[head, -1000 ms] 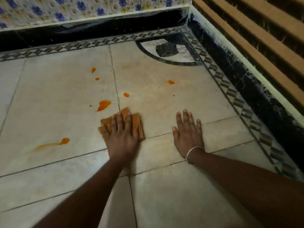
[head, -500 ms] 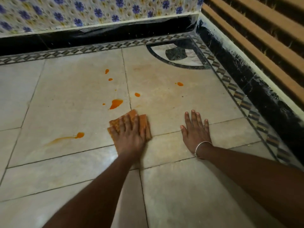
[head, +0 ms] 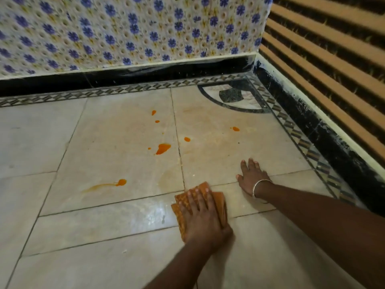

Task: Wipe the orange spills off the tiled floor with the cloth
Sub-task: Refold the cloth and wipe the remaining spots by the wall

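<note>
Left hand point(head: 203, 217): fingers straight, pressing flat on the orange cloth point(head: 220, 203), no grip. Cloth lies on the tiled floor point(head: 104, 226) near its near edge, across a grout line. Right hand point(head: 253, 177): open, palm down on the floor just right of the cloth; bangle point(head: 260, 183) at the wrist. Orange spills, all apart from the cloth: large blot point(head: 163, 148) beyond it, streaked drop point(head: 121, 182) to its left, small drops point(head: 187, 139) towards the far edge. Patterned border point(head: 125, 90) runs along the far edge.
</note>
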The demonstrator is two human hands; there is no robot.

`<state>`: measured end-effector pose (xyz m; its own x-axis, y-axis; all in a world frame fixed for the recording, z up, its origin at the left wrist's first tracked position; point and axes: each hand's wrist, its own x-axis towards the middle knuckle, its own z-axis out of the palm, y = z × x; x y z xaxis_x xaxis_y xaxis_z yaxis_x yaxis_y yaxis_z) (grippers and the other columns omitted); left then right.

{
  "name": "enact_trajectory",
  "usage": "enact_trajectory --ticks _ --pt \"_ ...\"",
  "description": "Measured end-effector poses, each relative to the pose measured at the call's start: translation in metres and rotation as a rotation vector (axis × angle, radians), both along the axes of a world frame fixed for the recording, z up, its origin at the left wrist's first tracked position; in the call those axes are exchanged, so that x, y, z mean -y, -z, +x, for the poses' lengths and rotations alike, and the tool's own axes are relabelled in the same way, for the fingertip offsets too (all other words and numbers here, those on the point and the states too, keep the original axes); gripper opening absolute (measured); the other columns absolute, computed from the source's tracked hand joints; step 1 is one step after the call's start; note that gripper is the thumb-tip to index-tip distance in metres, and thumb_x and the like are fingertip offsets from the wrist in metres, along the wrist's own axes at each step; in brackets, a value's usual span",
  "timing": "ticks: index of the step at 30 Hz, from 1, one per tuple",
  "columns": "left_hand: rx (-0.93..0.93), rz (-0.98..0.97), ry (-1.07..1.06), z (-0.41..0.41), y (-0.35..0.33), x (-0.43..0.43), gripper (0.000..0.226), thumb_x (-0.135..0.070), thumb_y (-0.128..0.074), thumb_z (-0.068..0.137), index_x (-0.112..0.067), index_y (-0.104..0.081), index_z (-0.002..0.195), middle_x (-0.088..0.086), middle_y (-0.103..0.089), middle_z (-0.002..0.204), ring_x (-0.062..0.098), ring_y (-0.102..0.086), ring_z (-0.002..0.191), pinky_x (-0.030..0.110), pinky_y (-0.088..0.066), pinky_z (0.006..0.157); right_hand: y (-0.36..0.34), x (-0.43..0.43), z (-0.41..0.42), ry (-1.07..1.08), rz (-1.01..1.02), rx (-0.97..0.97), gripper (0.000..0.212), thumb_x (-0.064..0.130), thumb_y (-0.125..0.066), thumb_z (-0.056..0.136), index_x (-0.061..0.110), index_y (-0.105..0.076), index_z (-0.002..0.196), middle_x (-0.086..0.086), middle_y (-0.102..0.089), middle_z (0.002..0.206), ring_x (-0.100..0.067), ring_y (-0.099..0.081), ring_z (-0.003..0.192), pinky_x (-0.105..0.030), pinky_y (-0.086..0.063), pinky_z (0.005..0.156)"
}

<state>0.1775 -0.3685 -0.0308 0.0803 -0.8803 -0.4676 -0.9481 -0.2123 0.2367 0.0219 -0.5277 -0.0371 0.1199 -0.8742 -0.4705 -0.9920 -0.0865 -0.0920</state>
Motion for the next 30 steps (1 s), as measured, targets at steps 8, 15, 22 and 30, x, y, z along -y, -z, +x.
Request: enact_trajectory --ticks 8,15,22,30 --pt "0.142 -0.042 0.198 -0.015 -0.028 -0.03 0.079 -0.029 -0.048 0.104 -0.009 -0.002 0.164 0.021 -0.001 0.171 0.048 -0.006 0.155 0.063 -0.012 0.124 -0.031 0.007 -0.003 -0.032 0.109 0.022 0.06 0.037 -0.031 0.106 0.013 -0.014 0.158 -0.016 0.007 0.166 -0.031 0.002 0.154 -0.041 -0.011 0.124" --pt "-0.438 -0.27 -0.299 0.006 -0.06 0.041 0.038 -0.051 -0.057 0.1 -0.017 -0.072 0.093 0.001 -0.073 0.085 0.018 -0.07 0.079 0.038 -0.062 0.078 -0.033 -0.018 -0.006 0.027 0.152 -0.009 0.051 0.026 -0.039 0.103 0.005 -0.036 0.149 -0.023 -0.024 0.158 -0.037 -0.021 0.148 -0.042 -0.022 0.12" --pt "-0.913 -0.291 -0.61 0.022 -0.11 0.107 0.033 -0.034 -0.067 0.096 -0.009 -0.069 0.075 0.007 -0.068 0.071 0.027 -0.067 0.072 0.037 -0.055 0.068 -0.1 -0.009 0.038 0.005 0.096 0.068 0.05 0.019 -0.05 0.1 0.006 -0.042 0.147 -0.018 -0.05 0.144 -0.033 -0.051 0.127 -0.031 -0.043 0.097" --pt "-1.051 -0.371 -0.702 0.047 -0.164 0.135 0.03 -0.023 -0.062 0.095 -0.011 -0.059 0.067 0.006 -0.058 0.066 0.025 -0.055 0.066 0.035 -0.044 0.063 -0.189 0.036 0.084 -0.072 0.181 0.082 0.038 0.014 -0.06 0.095 0.008 -0.056 0.132 -0.009 -0.059 0.12 -0.021 -0.053 0.102 -0.024 -0.049 0.07"
